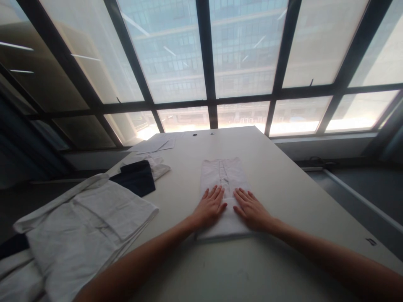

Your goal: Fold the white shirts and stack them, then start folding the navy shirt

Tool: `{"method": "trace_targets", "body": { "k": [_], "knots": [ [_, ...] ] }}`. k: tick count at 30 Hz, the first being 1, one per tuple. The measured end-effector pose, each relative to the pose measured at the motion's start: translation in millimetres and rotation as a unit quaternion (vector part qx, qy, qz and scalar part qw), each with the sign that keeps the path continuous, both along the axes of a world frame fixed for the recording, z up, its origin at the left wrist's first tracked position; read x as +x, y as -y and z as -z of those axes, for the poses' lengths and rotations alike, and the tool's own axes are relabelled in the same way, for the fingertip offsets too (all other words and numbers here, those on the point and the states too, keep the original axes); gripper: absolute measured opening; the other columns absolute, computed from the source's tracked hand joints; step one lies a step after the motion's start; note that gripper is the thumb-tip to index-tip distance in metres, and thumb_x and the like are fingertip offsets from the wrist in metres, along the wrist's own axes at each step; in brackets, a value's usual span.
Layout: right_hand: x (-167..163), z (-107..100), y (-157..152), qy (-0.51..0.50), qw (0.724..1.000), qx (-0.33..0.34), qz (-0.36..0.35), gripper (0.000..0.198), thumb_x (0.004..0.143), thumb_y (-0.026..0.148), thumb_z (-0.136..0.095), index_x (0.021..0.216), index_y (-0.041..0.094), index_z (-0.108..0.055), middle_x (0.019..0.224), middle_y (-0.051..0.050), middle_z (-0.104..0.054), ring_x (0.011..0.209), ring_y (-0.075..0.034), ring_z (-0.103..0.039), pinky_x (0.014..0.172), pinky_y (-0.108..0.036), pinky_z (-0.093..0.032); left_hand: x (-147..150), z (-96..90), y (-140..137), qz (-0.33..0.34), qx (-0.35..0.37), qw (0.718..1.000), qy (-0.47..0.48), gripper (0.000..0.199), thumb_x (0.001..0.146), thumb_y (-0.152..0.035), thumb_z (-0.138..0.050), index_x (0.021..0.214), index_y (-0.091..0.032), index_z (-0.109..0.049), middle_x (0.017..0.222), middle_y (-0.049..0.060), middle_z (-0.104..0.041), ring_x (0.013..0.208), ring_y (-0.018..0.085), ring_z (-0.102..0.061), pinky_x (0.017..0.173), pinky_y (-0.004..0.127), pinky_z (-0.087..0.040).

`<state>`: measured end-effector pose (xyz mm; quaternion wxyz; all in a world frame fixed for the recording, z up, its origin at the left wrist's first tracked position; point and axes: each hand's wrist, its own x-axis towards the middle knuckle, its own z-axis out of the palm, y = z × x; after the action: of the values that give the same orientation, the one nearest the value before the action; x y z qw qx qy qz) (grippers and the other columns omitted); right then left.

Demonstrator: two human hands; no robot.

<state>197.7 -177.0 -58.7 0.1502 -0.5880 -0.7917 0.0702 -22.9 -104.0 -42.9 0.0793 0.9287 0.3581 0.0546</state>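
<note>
Quantities: one desk (277, 188); one left hand (210, 209); one right hand (252, 209); one folded white garment (224, 168) beneath both; paper sheets (151, 146), far left, at least two; white garments (78, 222), near left, exact count indeterminable.

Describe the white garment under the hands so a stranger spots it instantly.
Start at the windows, then the white table before them. There, the left hand and right hand rest on the folded white garment. Unlike the white cloth piled at left, it's a neat rectangle.
</note>
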Motion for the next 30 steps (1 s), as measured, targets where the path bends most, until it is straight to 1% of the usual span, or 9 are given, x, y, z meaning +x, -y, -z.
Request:
{"method": "trace_targets", "body": {
  "k": [4, 7, 10, 15, 17, 20, 22, 25, 30],
  "knots": [
    [28.8, 5.0, -2.4, 0.013, 0.999, -0.02, 0.041, 0.071, 0.104, 0.056, -0.026, 0.161, 0.013, -0.03, 0.167, -0.012, -0.023, 0.155, -0.025, -0.018, 0.126, -0.05, -0.015, -27.9, 0.8, -12.9, -0.03, -0.016, 0.999, -0.018, 0.073, 0.106, -0.059, -0.016, 0.163, -0.015, -0.022, 0.168, 0.013, -0.016, 0.157, 0.028, -0.007, 0.126, 0.053, -0.009],
    [42.1, 7.9, -6.4, 0.016, 0.997, -0.022, 0.068, 0.073, 0.104, 0.058, -0.026, 0.161, 0.014, -0.029, 0.167, -0.013, -0.024, 0.155, -0.025, -0.019, 0.126, -0.049, -0.015, -43.6, 4.5, -25.6, -0.064, -0.015, 0.998, -0.017, 0.072, 0.106, -0.06, -0.017, 0.163, -0.016, -0.02, 0.169, 0.013, -0.012, 0.157, 0.03, -0.006, 0.125, 0.055, -0.01],
    [49.8, 12.7, -12.0, 0.016, 0.996, -0.012, 0.082, 0.072, 0.104, 0.058, -0.023, 0.161, 0.014, -0.03, 0.167, -0.013, -0.025, 0.155, -0.025, -0.018, 0.126, -0.049, -0.014, -51.4, 10.8, -37.6, -0.102, -0.001, 0.995, -0.013, 0.07, 0.105, -0.059, -0.019, 0.163, -0.018, -0.022, 0.17, 0.013, -0.011, 0.157, 0.032, -0.005, 0.124, 0.055, -0.013],
    [64.4, 18.6, -26.3, 0.008, 0.993, -0.005, 0.118, 0.07, 0.105, 0.053, -0.02, 0.159, 0.012, -0.035, 0.165, -0.015, -0.03, 0.154, -0.026, -0.022, 0.125, -0.049, -0.017, -53.6, 16.3, -54.4, -0.17, 0.013, 0.985, -0.014, 0.07, 0.105, -0.055, -0.018, 0.161, -0.013, -0.024, 0.168, 0.018, -0.019, 0.156, 0.032, -0.013, 0.125, 0.053, -0.014],
    [70.0, 18.1, -34.2, 0.005, 0.991, 0.003, 0.131, 0.068, 0.105, 0.05, -0.02, 0.158, 0.011, -0.037, 0.165, -0.016, -0.031, 0.154, -0.026, -0.024, 0.124, -0.049, -0.019, -53.5, 15.1, -61.3, -0.19, 0.01, 0.982, -0.011, 0.069, 0.105, -0.054, -0.019, 0.16, -0.013, -0.026, 0.167, 0.018, -0.023, 0.156, 0.031, -0.016, 0.125, 0.052, -0.014],
    [74.5, 15.0, -48.9, -0.01, 0.99, 0.013, 0.143, 0.065, 0.106, 0.045, -0.02, 0.155, 0.009, -0.042, 0.162, -0.017, -0.036, 0.152, -0.027, -0.028, 0.123, -0.048, -0.021, -53.3, 11.8, -72.3, -0.209, 0.006, 0.978, -0.006, 0.067, 0.105, -0.055, -0.019, 0.159, -0.016, -0.029, 0.166, 0.015, -0.026, 0.155, 0.031, -0.019, 0.124, 0.053, -0.014],
    [75.0, 12.8, -61.3, -0.026, 0.989, 0.018, 0.145, 0.062, 0.106, 0.044, -0.021, 0.152, 0.011, -0.046, 0.161, -0.017, -0.039, 0.151, -0.027, -0.032, 0.122, -0.048, -0.023, -53.0, 10.2, -80.6, -0.219, 0.007, 0.976, -0.004, 0.066, 0.105, -0.055, -0.02, 0.158, -0.018, -0.031, 0.166, 0.014, -0.027, 0.155, 0.031, -0.02, 0.124, 0.054, -0.015],
    [75.1, 11.4, -83.9, -0.046, 0.989, 0.025, 0.138, 0.058, 0.106, 0.041, -0.024, 0.149, 0.013, -0.051, 0.159, -0.016, -0.042, 0.149, -0.026, -0.035, 0.121, -0.047, -0.027, -52.2, 9.8, -95.0, -0.231, 0.015, 0.973, 0.001, 0.063, 0.106, -0.052, -0.021, 0.157, -0.018, -0.033, 0.165, 0.014, -0.03, 0.154, 0.032, -0.023, 0.123, 0.056, -0.017],
    [78.1, 10.5, -122.7, -0.088, 0.986, 0.042, 0.134, 0.052, 0.105, 0.035, -0.035, 0.143, 0.009, -0.058, 0.154, -0.018, -0.049, 0.146, -0.024, -0.041, 0.12, -0.041, -0.029, -48.7, 11.8, -125.6, -0.247, 0.025, 0.969, 0.016, 0.059, 0.106, -0.05, -0.027, 0.155, -0.017, -0.038, 0.164, 0.015, -0.033, 0.153, 0.033, -0.026, 0.122, 0.057, -0.019]
  ]
}}
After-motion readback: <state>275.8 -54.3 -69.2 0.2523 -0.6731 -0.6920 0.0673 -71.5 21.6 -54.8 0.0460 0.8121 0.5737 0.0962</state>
